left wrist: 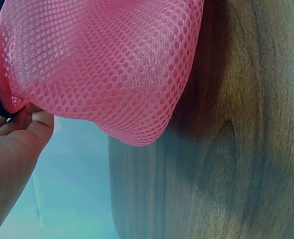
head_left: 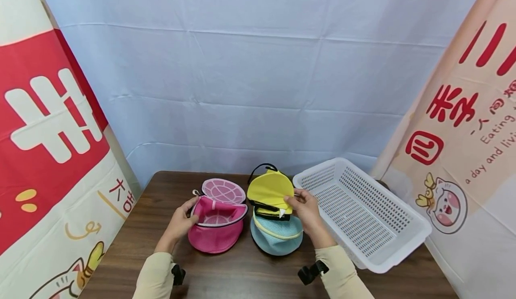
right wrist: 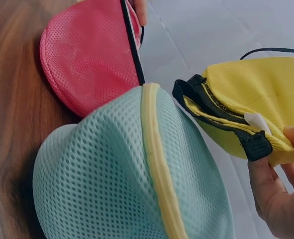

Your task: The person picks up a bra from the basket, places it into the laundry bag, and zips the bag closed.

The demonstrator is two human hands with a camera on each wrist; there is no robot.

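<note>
A pink mesh laundry bag (head_left: 215, 236) stands unzipped, its round lid (head_left: 223, 190) folded back behind it. My left hand (head_left: 180, 224) pinches the left side of its black-edged rim; the left wrist view shows those fingers (left wrist: 40, 124) at the zipper edge. Between my right thumb and fingers is a yellow zip pouch (head_left: 271, 187) with black trim and a small white tag (right wrist: 257, 123). The right hand (head_left: 307, 214) holds it by its right side, over the back of a light blue mesh laundry bag (head_left: 278, 243). That bag has a pale yellow zipper band (right wrist: 159, 159) and stands on the table.
A white perforated plastic basket (head_left: 399, 256) sits at the right of the brown wooden table (head_left: 238, 281), close to my right forearm. A pale cloth (head_left: 250, 75) hangs behind the table, with printed cloths (head_left: 52, 124) at both sides.
</note>
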